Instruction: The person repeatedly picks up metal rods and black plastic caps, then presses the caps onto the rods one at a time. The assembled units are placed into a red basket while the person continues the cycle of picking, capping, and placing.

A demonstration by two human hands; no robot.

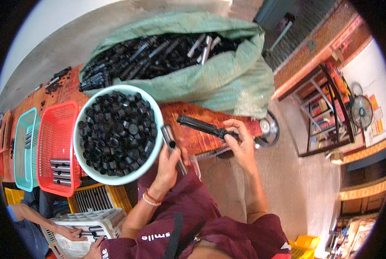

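My left hand [168, 166] grips a dark metallic tube [169, 136] with a round hole in its side, held slantwise by the bowl's right rim. Between the thumb and fingers of my right hand [241, 140] is a long black part [199, 125], probably plastic, its ribbed free end pointing left over the table. A pale mint bowl [117, 181] heaped with short black caps [115, 136] stands left of my left hand. Behind it, a green woven sack [244, 84] gapes open, full of black pieces with several shiny tubes [206, 48] on top.
The reddish wooden table [189, 139] carries a red basket [60, 126] with several tubes and a mint basket [24, 171]. At lower left, another person's hand [71, 233] reaches into a white crate [115, 213]. A yellow crate [121, 197] stands behind that. A wheel [266, 129] sits beyond the table's right end.
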